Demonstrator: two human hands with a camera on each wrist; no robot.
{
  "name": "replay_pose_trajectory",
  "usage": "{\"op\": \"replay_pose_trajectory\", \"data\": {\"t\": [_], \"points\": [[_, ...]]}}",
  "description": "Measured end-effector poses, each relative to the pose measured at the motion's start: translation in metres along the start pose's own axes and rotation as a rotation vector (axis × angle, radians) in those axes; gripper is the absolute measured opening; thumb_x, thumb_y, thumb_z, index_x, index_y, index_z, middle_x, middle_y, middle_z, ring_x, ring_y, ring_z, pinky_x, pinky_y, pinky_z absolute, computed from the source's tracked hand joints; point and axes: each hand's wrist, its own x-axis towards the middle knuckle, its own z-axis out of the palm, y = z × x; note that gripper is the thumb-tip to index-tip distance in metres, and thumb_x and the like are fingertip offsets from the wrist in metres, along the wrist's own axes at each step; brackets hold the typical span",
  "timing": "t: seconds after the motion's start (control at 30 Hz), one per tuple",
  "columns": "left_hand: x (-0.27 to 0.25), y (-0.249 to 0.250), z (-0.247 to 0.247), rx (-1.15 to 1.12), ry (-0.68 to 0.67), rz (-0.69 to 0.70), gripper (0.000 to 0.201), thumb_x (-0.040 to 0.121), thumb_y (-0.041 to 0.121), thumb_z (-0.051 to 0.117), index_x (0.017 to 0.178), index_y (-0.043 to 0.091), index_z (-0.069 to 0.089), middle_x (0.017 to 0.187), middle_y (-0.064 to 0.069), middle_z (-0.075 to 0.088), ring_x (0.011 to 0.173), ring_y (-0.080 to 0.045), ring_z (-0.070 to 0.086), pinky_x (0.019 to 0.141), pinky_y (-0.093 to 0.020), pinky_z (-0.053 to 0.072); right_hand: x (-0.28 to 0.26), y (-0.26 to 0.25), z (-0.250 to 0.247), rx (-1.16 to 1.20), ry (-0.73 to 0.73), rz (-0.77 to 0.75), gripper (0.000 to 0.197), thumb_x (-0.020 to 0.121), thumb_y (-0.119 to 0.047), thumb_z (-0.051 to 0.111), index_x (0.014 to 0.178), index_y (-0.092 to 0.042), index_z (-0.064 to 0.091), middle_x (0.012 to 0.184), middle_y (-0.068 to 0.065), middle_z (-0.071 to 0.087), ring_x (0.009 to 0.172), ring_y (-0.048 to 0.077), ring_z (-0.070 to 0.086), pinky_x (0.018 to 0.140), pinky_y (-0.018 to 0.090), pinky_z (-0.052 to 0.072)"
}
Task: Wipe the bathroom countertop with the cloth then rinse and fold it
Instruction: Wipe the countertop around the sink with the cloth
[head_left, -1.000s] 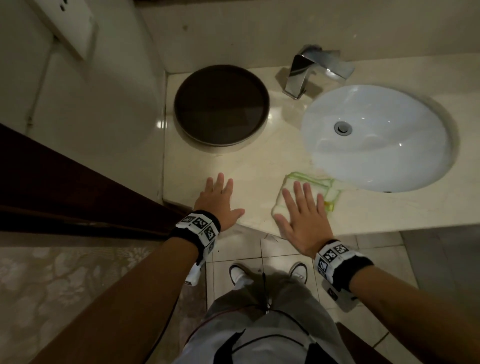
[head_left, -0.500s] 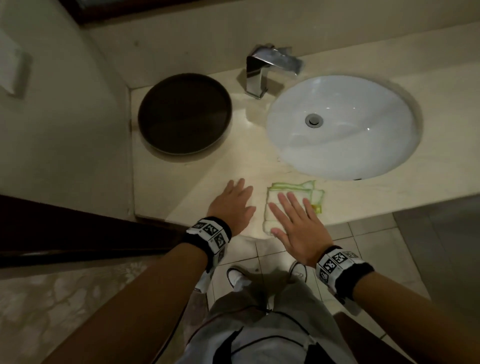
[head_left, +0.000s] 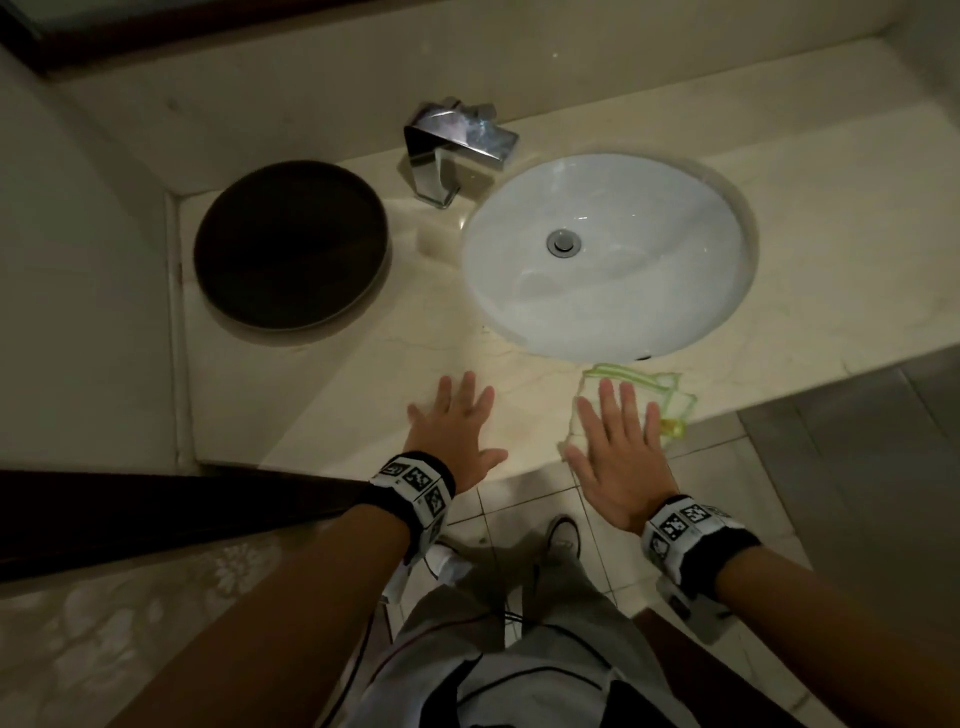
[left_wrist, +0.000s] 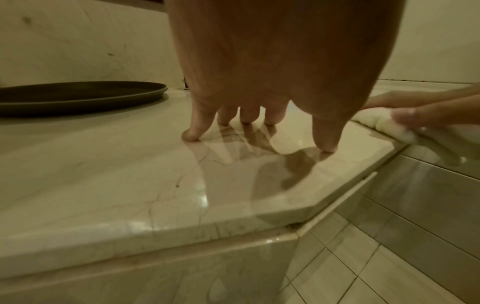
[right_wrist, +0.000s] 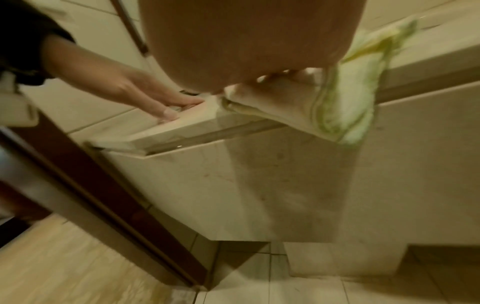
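A white cloth with green trim (head_left: 670, 397) lies at the front edge of the beige marble countertop (head_left: 363, 374), just below the sink. My right hand (head_left: 615, 421) presses flat on it with straight, spread fingers. In the right wrist view the cloth (right_wrist: 345, 98) overhangs the counter's edge. My left hand (head_left: 457, 415) rests flat on the bare counter to the left of the cloth, fingers straight. The left wrist view shows its fingertips (left_wrist: 191, 135) touching the glossy stone and the cloth (left_wrist: 384, 123) under the other hand at the right.
An oval white sink (head_left: 608, 260) with a drain is set in the counter, a chrome faucet (head_left: 452, 150) behind it. A round dark tray (head_left: 291, 244) sits at the back left by the wall. Tiled floor (head_left: 701, 488) and my shoes lie below the counter's angled front edge.
My right hand has slid the cloth to the right along the front edge, below the sink. The left hand has also shifted right on the counter. Both stay flat.
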Motion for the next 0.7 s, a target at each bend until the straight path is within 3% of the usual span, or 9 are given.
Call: {"op": "replay_pose_trajectory", "data": {"t": [0.17,0.3,0.57,0.7], "points": [[0.000,0.000,-0.001,-0.003,0.004,-0.005,0.084,0.092,0.064,0.038,0.153,0.027,-0.003,0.160,-0.004,-0.019,0.148,-0.032,-0.010,0.112,-0.063,0.020,0.019,-0.048,0.003,-0.023,0.012,-0.196,0.066,0.099,-0.052,0.019,0.154,-0.016,0.015,0.160,0.019,0.007,0.147,0.042,-0.001,0.113,0.067,0.010],[-0.001,0.000,-0.003,-0.048,0.021,-0.005,0.082,0.092,0.063,0.041,0.154,0.028,0.001,0.161,-0.002,-0.014,0.148,-0.030,-0.007,0.113,-0.062,0.019,0.027,-0.065,0.004,-0.015,-0.003,-0.181,0.067,0.099,-0.050,0.023,0.153,-0.011,0.019,0.161,0.018,0.010,0.148,0.040,0.001,0.114,0.065,0.008],[0.000,-0.001,-0.002,-0.110,0.028,-0.032,0.087,0.088,0.061,0.052,0.154,0.032,0.004,0.162,0.003,-0.011,0.149,-0.026,-0.005,0.115,-0.061,0.015,0.024,-0.025,0.005,0.012,0.052,-0.282,0.065,0.096,-0.046,0.028,0.154,-0.018,0.021,0.162,0.007,0.009,0.150,0.027,0.002,0.118,0.055,0.008],[-0.003,0.001,-0.006,-0.120,0.014,-0.031,0.088,0.088,0.061,0.052,0.153,0.032,0.002,0.161,0.002,-0.012,0.149,-0.025,-0.007,0.116,-0.059,0.013,0.020,0.029,-0.005,-0.006,0.049,-0.209,0.066,0.095,-0.048,0.024,0.155,-0.022,0.013,0.163,0.006,0.001,0.150,0.025,-0.005,0.119,0.055,0.007]]}}
